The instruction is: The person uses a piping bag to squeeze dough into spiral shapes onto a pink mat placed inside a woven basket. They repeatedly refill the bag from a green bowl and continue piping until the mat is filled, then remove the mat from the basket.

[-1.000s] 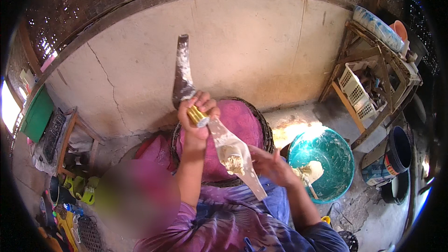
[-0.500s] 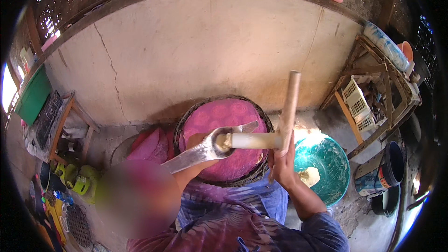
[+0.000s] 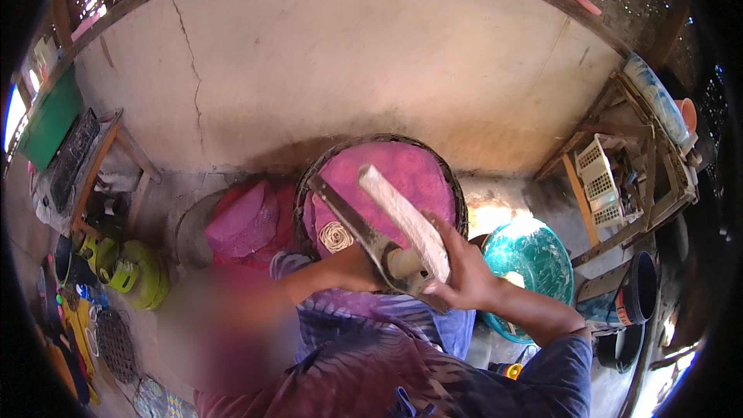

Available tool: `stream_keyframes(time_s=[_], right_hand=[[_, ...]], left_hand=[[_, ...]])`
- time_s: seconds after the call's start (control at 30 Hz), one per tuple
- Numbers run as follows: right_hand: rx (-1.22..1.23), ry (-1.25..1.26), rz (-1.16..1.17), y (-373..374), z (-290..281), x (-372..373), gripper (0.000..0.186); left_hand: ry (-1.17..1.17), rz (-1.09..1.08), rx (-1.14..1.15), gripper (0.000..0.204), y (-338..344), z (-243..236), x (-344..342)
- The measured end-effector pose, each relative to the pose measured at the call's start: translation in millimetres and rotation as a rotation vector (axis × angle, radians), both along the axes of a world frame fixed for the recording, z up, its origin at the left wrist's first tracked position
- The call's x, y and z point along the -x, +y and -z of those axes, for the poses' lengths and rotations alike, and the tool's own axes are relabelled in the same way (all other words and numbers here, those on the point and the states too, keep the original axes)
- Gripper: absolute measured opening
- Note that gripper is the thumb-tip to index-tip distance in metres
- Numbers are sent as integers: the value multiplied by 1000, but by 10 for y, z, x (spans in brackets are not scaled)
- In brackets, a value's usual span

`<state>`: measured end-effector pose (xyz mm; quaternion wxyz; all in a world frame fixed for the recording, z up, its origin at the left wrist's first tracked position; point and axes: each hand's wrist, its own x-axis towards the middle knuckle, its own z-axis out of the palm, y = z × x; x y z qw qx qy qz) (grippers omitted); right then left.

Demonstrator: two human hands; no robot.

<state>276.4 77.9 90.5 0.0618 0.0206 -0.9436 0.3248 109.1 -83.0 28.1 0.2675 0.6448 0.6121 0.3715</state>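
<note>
Right above the round woven basket point(image 3: 457, 193), which is lined with pink cloth, both hands meet. The right hand point(image 3: 464, 279) is wrapped around a pale, flat-sided stick point(image 3: 402, 220) that slants up and left over the basket's near rim. The left hand point(image 3: 360, 267) grips the handle of a broad dark blade point(image 3: 348, 217), set just beside the stick and slanting the same way. Left of the basket lies a bundle of pink cloth point(image 3: 244, 220). Right of it sits a teal basin point(image 3: 534, 259), and farther right a white slotted crate point(image 3: 597, 178) rests on a wooden rack. Far left of the basket stands a green gas cylinder point(image 3: 143, 271).
</note>
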Motion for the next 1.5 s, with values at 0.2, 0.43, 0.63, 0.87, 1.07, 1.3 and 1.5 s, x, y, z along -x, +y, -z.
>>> stream_keyframes(time_s=[0.2, 0.43, 0.63, 0.87, 1.07, 1.3, 1.5], right_hand=[[1166, -709, -490, 503, -67, -1, 109], [1250, -874, -191, 608, 153, 171, 119], [922, -981, 142, 599, 294, 368, 97], [481, -845, 104, 358, 175, 558, 83], [611, -976, 258, 246, -105, 427, 79], [536, -752, 142, 165, -85, 451, 75], [563, -832, 224, 260, -3, 204, 71]], left_hand=[[-146, -16, -152, 62, -97, -525, 349], [-1627, 255, -666, 87, 247, -504, 1113], [-2003, 229, -800, 59, 513, 775, 1222], [-1824, 104, -1042, 45, 372, 930, 1419], [-1932, 24, -993, 45, 269, 716, 1177], [-1807, -4, -1008, 33, 204, 551, 1310], [-1967, 10, -941, 45, 305, 754, 1033]])
